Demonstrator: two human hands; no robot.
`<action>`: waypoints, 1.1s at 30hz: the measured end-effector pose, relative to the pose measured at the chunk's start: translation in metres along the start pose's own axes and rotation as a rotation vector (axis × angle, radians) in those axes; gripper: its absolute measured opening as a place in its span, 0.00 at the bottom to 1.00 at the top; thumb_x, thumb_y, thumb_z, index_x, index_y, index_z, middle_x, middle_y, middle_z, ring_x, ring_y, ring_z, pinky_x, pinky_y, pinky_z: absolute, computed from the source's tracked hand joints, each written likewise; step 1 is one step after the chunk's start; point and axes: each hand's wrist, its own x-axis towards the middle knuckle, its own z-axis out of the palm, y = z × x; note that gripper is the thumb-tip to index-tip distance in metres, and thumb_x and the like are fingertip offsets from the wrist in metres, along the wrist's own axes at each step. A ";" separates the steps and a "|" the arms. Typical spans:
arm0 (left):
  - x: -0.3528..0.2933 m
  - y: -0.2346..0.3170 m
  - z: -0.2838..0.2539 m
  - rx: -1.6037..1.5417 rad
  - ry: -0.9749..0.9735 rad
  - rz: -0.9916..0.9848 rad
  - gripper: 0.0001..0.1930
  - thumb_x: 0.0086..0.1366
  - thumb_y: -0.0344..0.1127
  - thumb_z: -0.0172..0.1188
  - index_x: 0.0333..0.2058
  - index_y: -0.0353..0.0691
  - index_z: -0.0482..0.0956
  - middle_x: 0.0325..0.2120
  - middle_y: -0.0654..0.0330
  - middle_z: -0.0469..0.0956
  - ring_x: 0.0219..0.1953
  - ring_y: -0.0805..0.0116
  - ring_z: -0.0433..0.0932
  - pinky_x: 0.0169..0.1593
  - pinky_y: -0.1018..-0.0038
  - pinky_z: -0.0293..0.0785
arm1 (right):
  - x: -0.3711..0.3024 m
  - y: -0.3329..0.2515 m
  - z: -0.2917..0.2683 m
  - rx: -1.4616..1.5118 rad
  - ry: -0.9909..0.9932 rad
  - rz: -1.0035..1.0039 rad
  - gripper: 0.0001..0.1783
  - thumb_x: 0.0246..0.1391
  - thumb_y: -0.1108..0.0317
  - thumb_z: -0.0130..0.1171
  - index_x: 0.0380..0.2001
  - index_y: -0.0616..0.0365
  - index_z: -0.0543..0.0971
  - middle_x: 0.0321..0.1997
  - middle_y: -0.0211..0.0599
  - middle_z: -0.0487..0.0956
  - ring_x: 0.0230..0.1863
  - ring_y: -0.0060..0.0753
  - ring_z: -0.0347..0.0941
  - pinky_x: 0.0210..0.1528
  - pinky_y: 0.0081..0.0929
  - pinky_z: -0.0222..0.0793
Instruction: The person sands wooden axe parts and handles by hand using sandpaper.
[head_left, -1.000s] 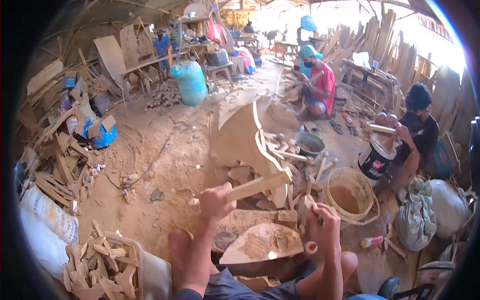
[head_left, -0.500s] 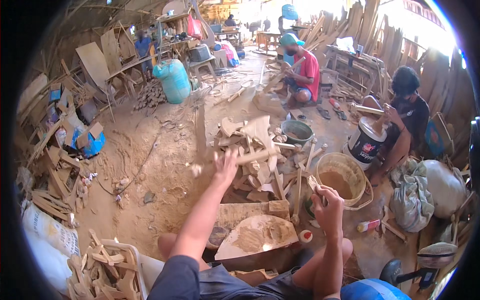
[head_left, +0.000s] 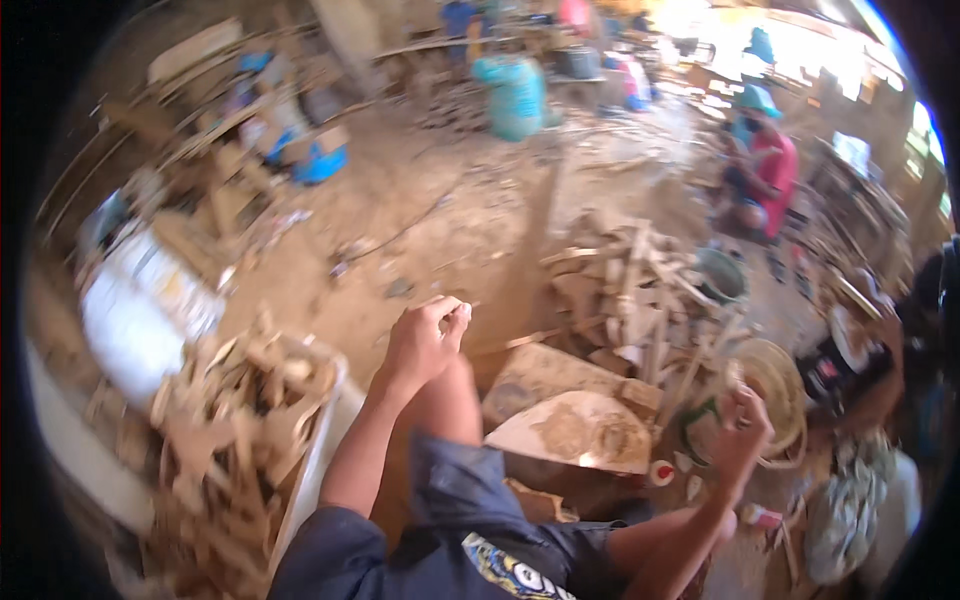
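My left hand (head_left: pixel 428 340) hovers over the floor by my left knee, its fingers curled together. Whatever they may hold is too small and blurred to name. To the right, my right hand (head_left: pixel 745 432) is closed around a small pale tan piece (head_left: pixel 735 373), its top end sticking up above the fingers. Between my knees lies a pale board with a rounded edge (head_left: pixel 520 432), dusted with brown powder. Behind it rests a wooden plank (head_left: pixel 550 375). A heap of cut wooden pieces (head_left: pixel 640 275) lies beyond the plank.
At my left stands a white bin (head_left: pixel 318 455) full of wooden pieces. A cream bucket (head_left: pixel 792 385) and a dark green basin (head_left: pixel 722 272) are at the right. One person in red (head_left: pixel 770 185) sits farther off; another sits at the right edge. A glue bottle (head_left: pixel 661 472) is near the board.
The view has swung left and blurred. My left hand has come away from the heap and the long wooden piece, toward my left knee. My right hand still grips the tan piece.
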 end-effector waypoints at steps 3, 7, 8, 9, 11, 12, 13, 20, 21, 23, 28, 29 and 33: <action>-0.068 -0.042 -0.075 0.104 0.093 -0.195 0.14 0.75 0.43 0.60 0.38 0.38 0.86 0.30 0.45 0.84 0.36 0.38 0.84 0.40 0.53 0.79 | -0.006 0.019 -0.010 -0.031 -0.003 -0.024 0.13 0.65 0.76 0.67 0.52 0.66 0.87 0.50 0.42 0.90 0.48 0.32 0.83 0.53 0.32 0.77; -0.155 -0.032 -0.175 0.408 0.195 -0.608 0.16 0.75 0.46 0.60 0.39 0.38 0.86 0.33 0.43 0.86 0.37 0.38 0.85 0.40 0.50 0.79 | -0.007 0.028 -0.012 -0.002 -0.103 0.069 0.15 0.69 0.72 0.66 0.55 0.66 0.87 0.51 0.40 0.90 0.45 0.27 0.82 0.49 0.30 0.76; -0.171 -0.035 -0.189 0.469 0.256 -0.665 0.17 0.75 0.47 0.60 0.39 0.39 0.87 0.33 0.43 0.86 0.38 0.37 0.85 0.42 0.49 0.80 | -0.006 0.028 -0.014 -0.056 -0.101 0.052 0.16 0.70 0.71 0.66 0.56 0.66 0.86 0.51 0.41 0.90 0.45 0.28 0.82 0.50 0.31 0.77; -0.188 -0.038 -0.205 0.529 0.313 -0.718 0.17 0.75 0.47 0.59 0.39 0.39 0.87 0.34 0.43 0.87 0.39 0.36 0.85 0.44 0.49 0.81 | -0.006 0.029 -0.013 -0.112 -0.095 0.038 0.16 0.70 0.70 0.66 0.56 0.66 0.86 0.51 0.41 0.90 0.45 0.28 0.82 0.50 0.32 0.77; -0.201 -0.043 -0.221 0.733 0.372 -0.916 0.20 0.74 0.50 0.57 0.39 0.38 0.88 0.35 0.42 0.88 0.42 0.36 0.86 0.48 0.48 0.82 | 0.000 0.040 -0.014 -0.097 -0.088 -0.017 0.16 0.69 0.71 0.67 0.56 0.66 0.86 0.49 0.39 0.90 0.43 0.25 0.80 0.46 0.29 0.75; -0.209 -0.053 -0.227 0.764 0.392 -0.980 0.23 0.74 0.52 0.55 0.39 0.37 0.89 0.39 0.42 0.88 0.45 0.38 0.87 0.51 0.48 0.83 | 0.001 0.047 -0.014 -0.090 -0.072 -0.055 0.15 0.68 0.72 0.67 0.55 0.65 0.87 0.47 0.37 0.90 0.42 0.22 0.77 0.43 0.26 0.74; -0.218 -0.063 -0.229 0.755 0.382 -0.977 0.23 0.74 0.52 0.55 0.39 0.37 0.89 0.39 0.42 0.88 0.45 0.38 0.87 0.51 0.48 0.83 | 0.001 0.050 -0.013 -0.102 -0.068 -0.054 0.15 0.68 0.72 0.67 0.55 0.65 0.87 0.47 0.37 0.90 0.42 0.22 0.77 0.43 0.26 0.74; -0.362 -0.225 -0.237 1.043 0.156 -1.323 0.20 0.69 0.50 0.63 0.49 0.39 0.85 0.48 0.44 0.88 0.52 0.44 0.88 0.56 0.52 0.83 | -0.002 0.036 0.017 -0.036 -0.042 -0.077 0.15 0.64 0.71 0.71 0.51 0.66 0.87 0.40 0.40 0.89 0.39 0.27 0.78 0.46 0.31 0.76; -0.371 -0.233 -0.235 1.045 0.226 -1.335 0.23 0.68 0.48 0.64 0.53 0.38 0.80 0.50 0.42 0.87 0.54 0.44 0.87 0.58 0.51 0.83 | -0.003 0.036 0.019 -0.033 -0.044 -0.075 0.14 0.62 0.73 0.71 0.50 0.67 0.87 0.39 0.39 0.89 0.39 0.26 0.78 0.45 0.30 0.75; -0.373 -0.235 -0.226 1.023 0.314 -1.351 0.25 0.69 0.44 0.65 0.58 0.36 0.73 0.51 0.43 0.87 0.54 0.43 0.87 0.58 0.49 0.83 | -0.004 0.031 0.013 -0.047 -0.028 -0.062 0.14 0.60 0.75 0.71 0.49 0.67 0.87 0.39 0.39 0.88 0.39 0.25 0.78 0.44 0.29 0.74; -0.345 -0.183 -0.206 0.975 0.391 -1.155 0.22 0.72 0.35 0.63 0.61 0.39 0.71 0.46 0.42 0.87 0.50 0.40 0.87 0.55 0.45 0.81 | -0.006 0.024 -0.004 -0.039 -0.015 -0.093 0.13 0.58 0.77 0.70 0.46 0.68 0.86 0.42 0.44 0.89 0.41 0.29 0.81 0.49 0.30 0.76; -0.355 -0.189 -0.210 1.060 0.454 -1.032 0.25 0.72 0.35 0.64 0.64 0.39 0.71 0.46 0.41 0.87 0.50 0.38 0.86 0.55 0.45 0.81 | -0.007 0.020 -0.002 -0.034 -0.028 -0.088 0.13 0.58 0.77 0.70 0.46 0.68 0.86 0.43 0.45 0.89 0.42 0.30 0.82 0.50 0.31 0.76; -0.348 -0.190 -0.224 0.900 0.615 -0.950 0.32 0.69 0.31 0.62 0.70 0.35 0.68 0.55 0.35 0.82 0.56 0.33 0.81 0.61 0.45 0.75 | -0.007 0.012 -0.009 -0.023 -0.040 -0.073 0.15 0.54 0.80 0.70 0.47 0.68 0.87 0.49 0.52 0.88 0.52 0.49 0.86 0.58 0.39 0.78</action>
